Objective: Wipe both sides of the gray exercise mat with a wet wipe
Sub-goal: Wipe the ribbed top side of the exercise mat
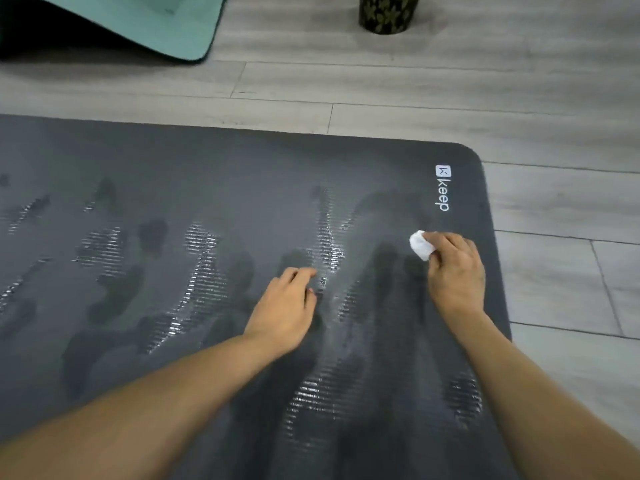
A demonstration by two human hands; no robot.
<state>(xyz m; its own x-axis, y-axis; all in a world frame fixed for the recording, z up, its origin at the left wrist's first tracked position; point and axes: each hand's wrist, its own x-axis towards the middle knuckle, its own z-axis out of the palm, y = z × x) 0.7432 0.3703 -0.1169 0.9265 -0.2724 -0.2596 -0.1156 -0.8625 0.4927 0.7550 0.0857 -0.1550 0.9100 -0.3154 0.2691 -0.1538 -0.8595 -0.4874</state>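
**Wiping the Gray Mat Near Its Corner**

We see a big gray exercise mat (207,188) lying flat on a light wood floor (450,81). It fills most of the view, from the 9 o'clock side across to about 3 o'clock. Its round corner sits up at 2 o'clock, and white letters (443,188) beside that corner spell "keep".

The right hand (455,268) is at about 3 o'clock, near the mat's right edge and just below the letters. Its fingers are curled round a small white wet wipe (420,244) — the wipe is bunched into a ball and pokes out of the hand toward 10 o'clock. The hand holds the wipe down against the mat.

The left hand (285,306) is in the middle of the view, a little below center. It holds nothing. Its fingers are bent a bit and loose, and the fingertips (304,273) rest on the mat. The two hands are apart, with a strip of wet mat between them.

The mat has many wet marks — shiny stripes and dark patches. They run from 9 o'clock across to the hands and down to 5 o'clock. The strip along the far edge, toward 12 o'clock, looks dry and plain.

Up at 11 o'clock we see a green mat (166,26) with one end curled over, lying on the floor. At 1 o'clock stands a dark round pot (388,15) with yellow-green blotches. Both are well away from the gray mat.
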